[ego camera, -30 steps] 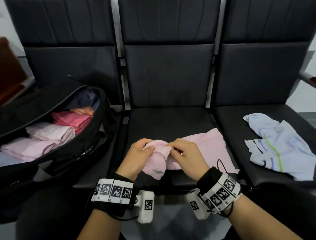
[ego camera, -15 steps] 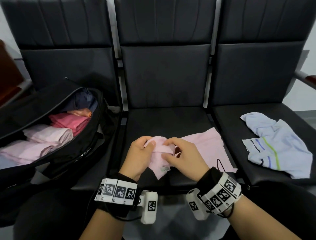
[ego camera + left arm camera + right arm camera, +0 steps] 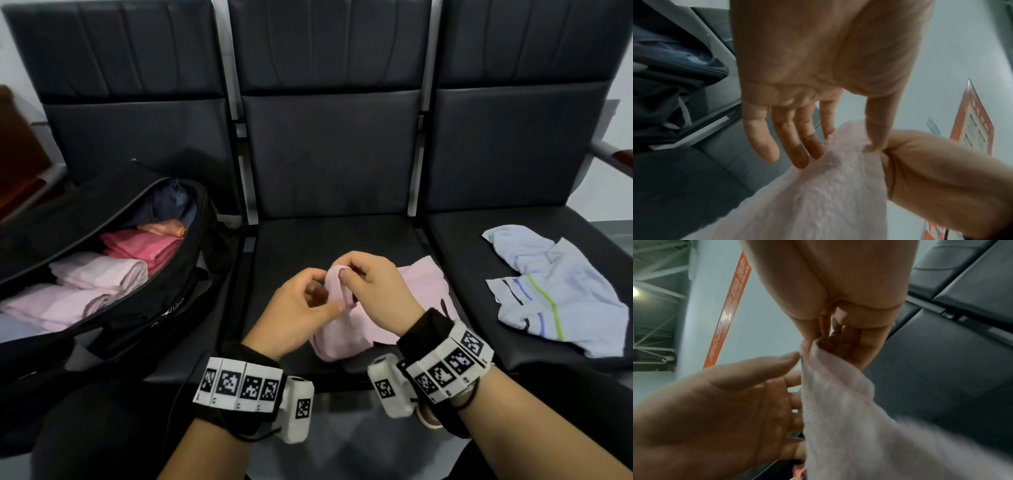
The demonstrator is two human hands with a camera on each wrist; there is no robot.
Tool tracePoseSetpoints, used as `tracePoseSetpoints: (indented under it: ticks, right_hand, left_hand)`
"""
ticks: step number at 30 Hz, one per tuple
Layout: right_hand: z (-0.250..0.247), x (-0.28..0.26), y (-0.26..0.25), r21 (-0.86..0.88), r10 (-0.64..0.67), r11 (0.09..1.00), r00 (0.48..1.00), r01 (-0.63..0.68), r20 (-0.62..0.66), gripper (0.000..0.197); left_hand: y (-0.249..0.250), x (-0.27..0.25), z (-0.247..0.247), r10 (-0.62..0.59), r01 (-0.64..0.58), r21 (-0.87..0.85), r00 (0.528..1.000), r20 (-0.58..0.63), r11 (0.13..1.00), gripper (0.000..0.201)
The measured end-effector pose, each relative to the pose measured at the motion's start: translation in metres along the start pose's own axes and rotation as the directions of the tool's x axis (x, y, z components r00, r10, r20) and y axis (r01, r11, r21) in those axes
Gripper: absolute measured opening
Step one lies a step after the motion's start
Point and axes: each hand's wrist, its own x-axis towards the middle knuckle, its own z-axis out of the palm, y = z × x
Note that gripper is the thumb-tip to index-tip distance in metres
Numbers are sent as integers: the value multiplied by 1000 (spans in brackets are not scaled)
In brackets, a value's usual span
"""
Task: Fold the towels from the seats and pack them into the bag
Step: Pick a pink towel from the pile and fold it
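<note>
From above, the right hand (image 3: 373, 294) pinches a raised fold of the pink towel (image 3: 346, 329) over the middle seat (image 3: 329, 240), the left hand (image 3: 294, 308) beside it; the open bag (image 3: 144, 308) holds folded towels on the left seat, a striped towel (image 3: 555, 291) lies on the right one. The left wrist view alone shows the left fingers (image 3: 801, 146) straight, brushing the towel. The right wrist view shows the thumb-and-finger pinch on the edge.

Pale pink towel (image 3: 346, 329) showing mid-frame, black seats (image 3: 329, 161) filling the top, black bag (image 3: 144, 308) at left showing pink rolls, light blue cloth (image 3: 555, 294) showing green and blue stripes at right, wristbands (image 3: 239, 383) showing black-and-white squares
</note>
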Motion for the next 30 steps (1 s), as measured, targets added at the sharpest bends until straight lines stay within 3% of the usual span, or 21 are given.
tracePoseSetpoints:
  ticks: [6, 11, 15, 18, 20, 22, 24, 28, 30]
  right_hand:
    - [1, -2, -3, -122, -73, 990, 997, 77, 37, 20]
    - [-1, -8, 6, -254, -94, 962, 995, 97, 27, 20]
    - [12, -14, 21, -419, -26, 905, 991, 79, 132, 11]
    - [10, -19, 38, -474, 20, 880, 994, 31, 103, 12]
    - [-1, -20, 45, -413, 15, 911, 1000, -12, 4, 14]
    - [-13, -18, 43, -194, 48, 978, 991, -71, -122, 16]
    - [-23, -13, 32, 4, 54, 999, 985, -54, -161, 17]
    - [-23, 0, 8, 116, -11, 993, 995, 23, -104, 15]
    - [-17, 5, 2, 88, -42, 995, 996, 50, -83, 15]
  left_hand:
    - [2, 1, 13, 115, -102, 126, 989, -97, 987, 6]
    - [-2, 5, 11, 172, -131, 205, 965, -197, 970, 21]
    - [3, 2, 6, 199, -173, 108, 929, -313, 979, 27]
    - [3, 0, -7, 181, -186, 27, 895, -409, 982, 28]
    - [-4, 0, -21, 180, -198, 12, 860, -477, 980, 24]
    - [-16, 1, -33, 145, -162, 12, 841, -521, 987, 20]
    - [-28, 4, -38, 86, -98, 7, 835, -543, 995, 20]
    - [-37, 7, -31, -7, 57, 99, 894, -448, 993, 22]
    - [-31, 3, -25, 24, 26, 141, 938, -345, 990, 30]
